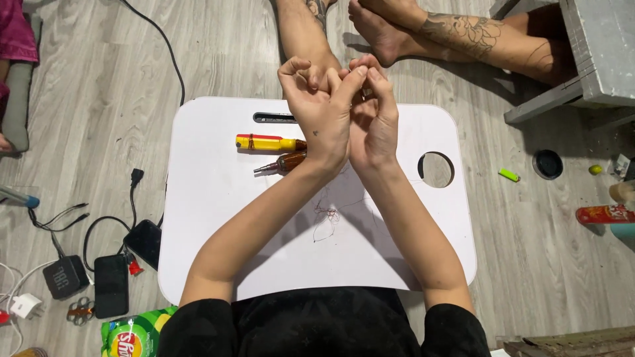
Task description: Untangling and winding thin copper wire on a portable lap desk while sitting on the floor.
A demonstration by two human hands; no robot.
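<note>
White lap tray (pixel 198 264), left hand (pixel 321 116), right hand (pixel 377 116) raised together

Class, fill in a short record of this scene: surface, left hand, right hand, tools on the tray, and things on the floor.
Surface: white rounded lap tray on grey wood-look floor
Left hand: raised over the tray, fingers pinched against the right hand
Right hand: raised, fingertips meeting the left; anything held is too small to tell
Tools: yellow-handled tool and brown-handled tool, lying beside the left wrist
Floor: green lighter, black phone
</note>
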